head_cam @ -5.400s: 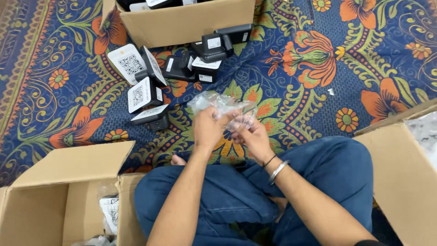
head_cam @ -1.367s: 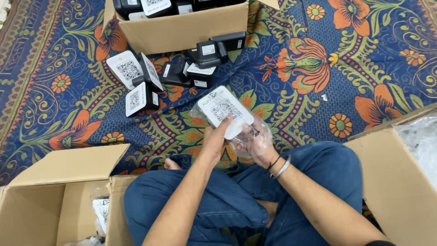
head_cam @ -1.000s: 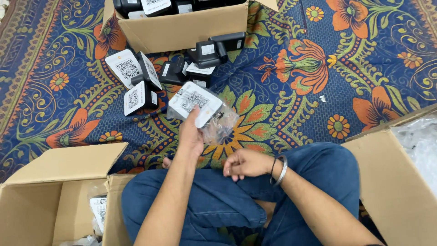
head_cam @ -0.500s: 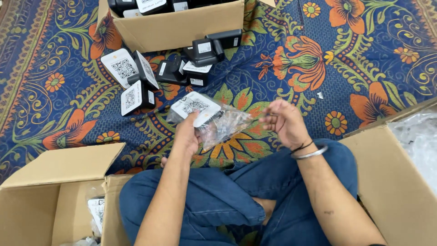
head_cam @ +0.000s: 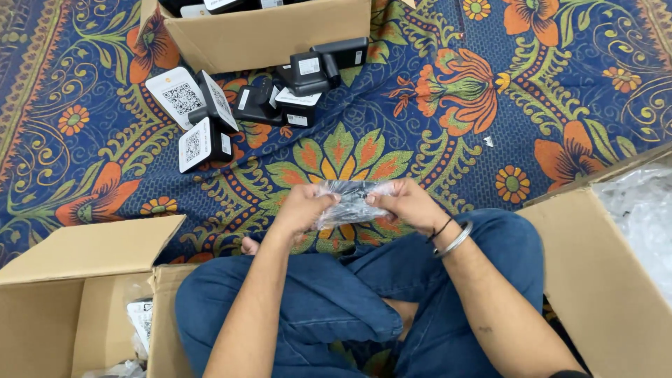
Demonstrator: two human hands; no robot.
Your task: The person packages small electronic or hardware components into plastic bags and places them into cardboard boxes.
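Observation:
I sit cross-legged on a patterned rug. My left hand (head_cam: 302, 208) and my right hand (head_cam: 406, 201) both grip a clear plastic bag (head_cam: 348, 203) with a dark device inside, held just above my knees. The bag stretches between the two hands, and my fingers hide its ends. Further ahead on the rug lie several small black devices with white code labels (head_cam: 199, 143), loose and out of their bags.
An open cardboard box (head_cam: 266, 35) with more devices stands at the top. Another open box (head_cam: 77, 301) sits at my lower left, with bagged items inside. A third box (head_cam: 602, 280) at my right holds clear plastic wrapping. More black devices (head_cam: 308, 77) lie by the far box.
A moment ago my left hand held a white-labelled device together with a bag out over the rug. Now that device is gone from my hand and both hands hold a bagged dark item close in.

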